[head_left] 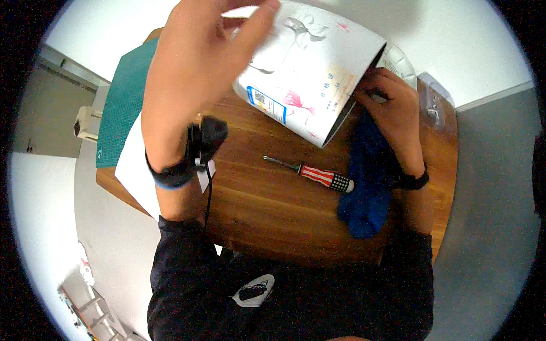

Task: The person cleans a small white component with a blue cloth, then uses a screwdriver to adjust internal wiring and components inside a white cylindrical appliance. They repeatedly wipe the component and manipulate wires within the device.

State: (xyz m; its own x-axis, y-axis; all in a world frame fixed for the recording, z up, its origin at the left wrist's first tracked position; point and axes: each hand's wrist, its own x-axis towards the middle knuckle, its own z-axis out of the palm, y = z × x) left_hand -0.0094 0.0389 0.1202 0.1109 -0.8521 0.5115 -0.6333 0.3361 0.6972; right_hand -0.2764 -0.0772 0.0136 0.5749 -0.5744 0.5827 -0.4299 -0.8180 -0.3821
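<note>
A white casing (290,68), printed with pink and grey flowers, is held tilted above the table. It carries a blue-edged label and a pale sticker, and its dark open end faces right. My left hand (199,68) grips its far left side, the thumb lying over the top. At the open end, my right hand (389,99) has its fingers curled in by the rim; a small dark, shiny bit shows between them, too unclear to name. On the table below lies a screwdriver (318,175) with a striped and dotted handle. Beside it, a dark blue cloth (367,193) runs under my right wrist.
A green cutting mat (122,113) and white paper (136,170) cover the left side of the wooden table (256,210). Behind my right hand stand a clear round dish (401,61) and a clear plastic box (437,105) with small parts. A cable hangs from my left wrist.
</note>
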